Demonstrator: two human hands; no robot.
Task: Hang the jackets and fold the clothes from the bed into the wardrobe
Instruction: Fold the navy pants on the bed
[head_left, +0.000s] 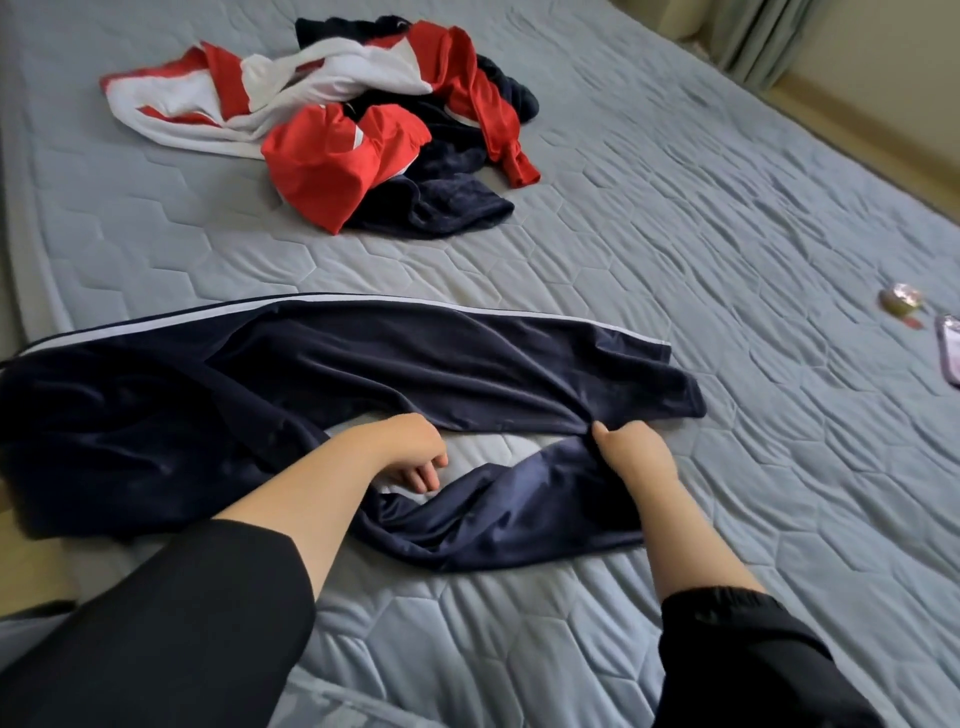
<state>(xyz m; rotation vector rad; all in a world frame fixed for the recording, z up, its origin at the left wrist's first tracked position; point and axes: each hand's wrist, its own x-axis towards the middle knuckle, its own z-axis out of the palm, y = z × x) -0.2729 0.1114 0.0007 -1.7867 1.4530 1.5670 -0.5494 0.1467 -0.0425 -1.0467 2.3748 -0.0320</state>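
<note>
Dark navy track trousers (363, 364) with a white side stripe lie spread across the near part of the bed (675, 234). One leg stretches flat to the right; the other leg is bunched below it. My right hand (631, 449) pinches the fabric where the two legs meet near the cuffs. My left hand (410, 449) rests between the two legs, fingers loosely curled on the bed, holding nothing. A heap of red, white and navy clothes (337, 119) lies farther back on the bed, untouched.
A small shiny trinket (901, 301) and a pink-edged flat object (950, 353) lie at the bed's right side. Curtains (753, 36) and a wall with a skirting board run beyond the bed at the upper right. The wardrobe is out of view.
</note>
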